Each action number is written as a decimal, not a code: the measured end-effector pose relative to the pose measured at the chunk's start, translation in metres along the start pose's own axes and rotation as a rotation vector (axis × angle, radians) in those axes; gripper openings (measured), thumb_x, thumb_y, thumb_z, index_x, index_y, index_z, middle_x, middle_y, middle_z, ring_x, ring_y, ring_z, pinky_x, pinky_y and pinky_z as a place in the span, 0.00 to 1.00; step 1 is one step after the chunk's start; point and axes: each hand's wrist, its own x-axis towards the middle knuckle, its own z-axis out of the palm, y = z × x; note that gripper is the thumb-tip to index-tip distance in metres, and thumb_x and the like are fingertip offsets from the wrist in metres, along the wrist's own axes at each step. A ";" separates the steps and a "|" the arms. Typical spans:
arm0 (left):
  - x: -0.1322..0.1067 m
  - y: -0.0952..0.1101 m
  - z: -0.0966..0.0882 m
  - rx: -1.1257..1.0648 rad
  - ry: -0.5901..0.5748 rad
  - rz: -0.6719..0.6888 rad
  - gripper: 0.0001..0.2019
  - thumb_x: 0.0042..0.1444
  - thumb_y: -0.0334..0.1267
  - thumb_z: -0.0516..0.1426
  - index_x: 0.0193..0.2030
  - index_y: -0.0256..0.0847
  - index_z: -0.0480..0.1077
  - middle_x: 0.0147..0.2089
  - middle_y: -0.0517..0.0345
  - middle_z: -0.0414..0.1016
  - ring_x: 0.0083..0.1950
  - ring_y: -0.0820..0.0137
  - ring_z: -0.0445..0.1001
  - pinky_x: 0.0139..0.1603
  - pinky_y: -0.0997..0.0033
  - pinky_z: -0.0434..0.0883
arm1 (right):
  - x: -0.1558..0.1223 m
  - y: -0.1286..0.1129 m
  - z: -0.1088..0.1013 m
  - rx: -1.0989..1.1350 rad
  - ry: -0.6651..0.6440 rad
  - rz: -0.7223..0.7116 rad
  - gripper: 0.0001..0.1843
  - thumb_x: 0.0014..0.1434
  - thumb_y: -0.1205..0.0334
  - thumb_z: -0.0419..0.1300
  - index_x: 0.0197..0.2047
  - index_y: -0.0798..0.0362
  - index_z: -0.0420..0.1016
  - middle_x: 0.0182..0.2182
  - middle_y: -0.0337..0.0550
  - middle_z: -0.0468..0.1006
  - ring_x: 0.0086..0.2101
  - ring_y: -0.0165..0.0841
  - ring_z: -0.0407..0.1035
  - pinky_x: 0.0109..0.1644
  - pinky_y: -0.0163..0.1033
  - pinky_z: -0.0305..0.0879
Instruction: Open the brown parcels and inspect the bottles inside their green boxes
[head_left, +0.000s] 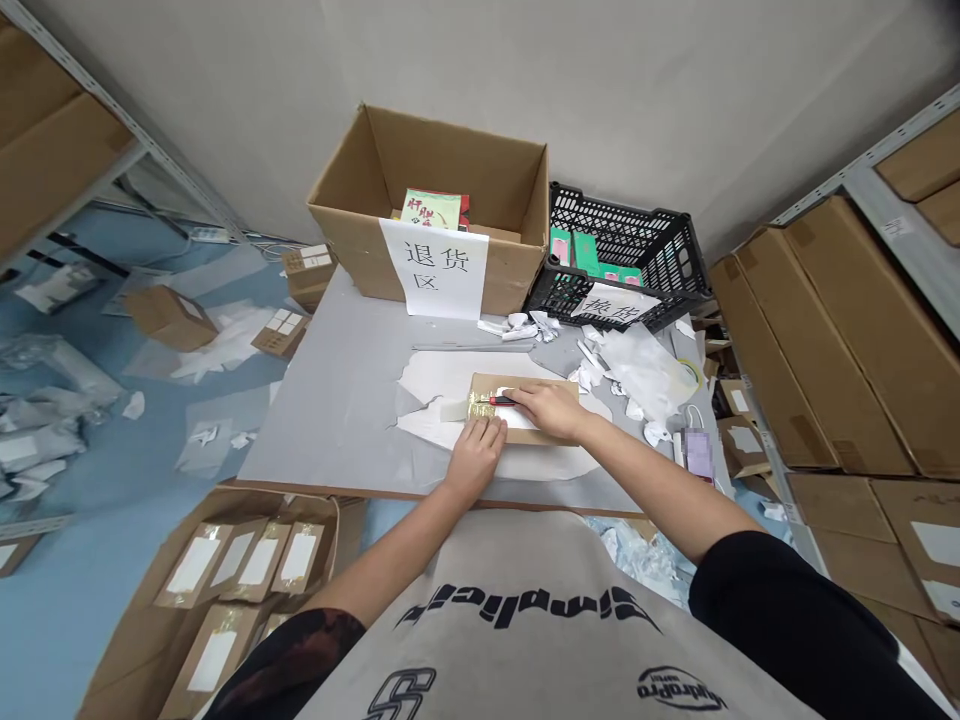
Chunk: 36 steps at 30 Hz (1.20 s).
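Note:
A small brown cardboard box (523, 436) with a white label and shiny tape at its left end lies flat on torn white paper (431, 375) on the table. My right hand (553, 408) is closed around a red and black utility knife (502, 400), which points left over the taped end of the box. My left hand (477, 452) grips the box's near left edge, fingers bent onto its top beside the tape. The knife's tip is too small to make out against the tape.
Behind stand a large open carton (345, 240) with flat packs inside and a black crate (671, 290) holding green boxes. Paper scraps (645, 360), a tape roll (688, 374) and a phone-like device (698, 455) lie right. A carton (135, 640) of labelled boxes stands below left.

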 end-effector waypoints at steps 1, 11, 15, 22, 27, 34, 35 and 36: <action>0.000 -0.001 0.000 -0.010 -0.002 0.003 0.18 0.66 0.28 0.49 0.60 0.34 0.67 0.57 0.41 0.73 0.58 0.56 0.70 0.59 0.50 0.66 | 0.000 -0.001 0.000 0.007 -0.001 0.004 0.22 0.71 0.57 0.46 0.65 0.44 0.64 0.51 0.47 0.77 0.48 0.38 0.71 0.49 0.39 0.63; -0.003 -0.004 0.005 0.013 0.006 0.041 0.18 0.66 0.27 0.48 0.60 0.34 0.68 0.56 0.42 0.74 0.57 0.56 0.70 0.58 0.51 0.67 | -0.004 -0.013 -0.003 -0.073 -0.069 -0.030 0.24 0.69 0.60 0.47 0.67 0.47 0.60 0.50 0.52 0.77 0.46 0.42 0.71 0.47 0.41 0.62; -0.002 -0.004 0.005 0.030 0.017 0.046 0.17 0.66 0.28 0.48 0.59 0.34 0.68 0.55 0.42 0.74 0.55 0.57 0.71 0.57 0.51 0.68 | -0.004 -0.010 0.001 -0.062 -0.049 -0.020 0.23 0.70 0.60 0.45 0.67 0.48 0.60 0.53 0.51 0.75 0.47 0.41 0.71 0.47 0.41 0.63; -0.004 -0.003 0.006 0.016 -0.001 0.045 0.18 0.66 0.28 0.48 0.60 0.34 0.67 0.55 0.42 0.74 0.56 0.55 0.71 0.57 0.50 0.68 | -0.001 -0.011 0.001 -0.054 -0.048 -0.044 0.23 0.70 0.59 0.46 0.66 0.48 0.60 0.52 0.51 0.77 0.46 0.41 0.72 0.45 0.40 0.63; -0.004 -0.002 0.005 -0.020 -0.007 0.029 0.19 0.66 0.28 0.47 0.62 0.35 0.66 0.56 0.41 0.74 0.58 0.56 0.70 0.58 0.49 0.67 | -0.001 -0.009 0.002 -0.035 -0.045 -0.050 0.22 0.70 0.58 0.46 0.66 0.48 0.61 0.52 0.51 0.77 0.46 0.40 0.73 0.46 0.39 0.63; -0.003 -0.002 0.004 -0.023 0.006 0.027 0.17 0.66 0.28 0.48 0.59 0.35 0.68 0.55 0.42 0.74 0.56 0.56 0.70 0.57 0.52 0.67 | -0.002 -0.005 0.006 -0.007 -0.033 -0.058 0.23 0.70 0.60 0.47 0.66 0.47 0.61 0.53 0.51 0.76 0.48 0.39 0.72 0.49 0.39 0.63; -0.003 -0.002 0.004 -0.029 0.008 0.024 0.17 0.66 0.28 0.48 0.59 0.35 0.68 0.55 0.42 0.74 0.56 0.56 0.70 0.57 0.51 0.67 | -0.002 -0.004 0.007 -0.002 -0.028 -0.061 0.23 0.70 0.60 0.47 0.66 0.47 0.60 0.53 0.51 0.76 0.48 0.38 0.72 0.49 0.39 0.63; -0.003 -0.002 0.005 -0.036 0.010 0.022 0.17 0.66 0.28 0.48 0.59 0.35 0.68 0.55 0.42 0.74 0.56 0.56 0.70 0.57 0.51 0.67 | -0.002 -0.004 0.007 0.001 -0.023 -0.062 0.23 0.70 0.60 0.47 0.66 0.47 0.61 0.53 0.51 0.77 0.47 0.38 0.72 0.49 0.39 0.63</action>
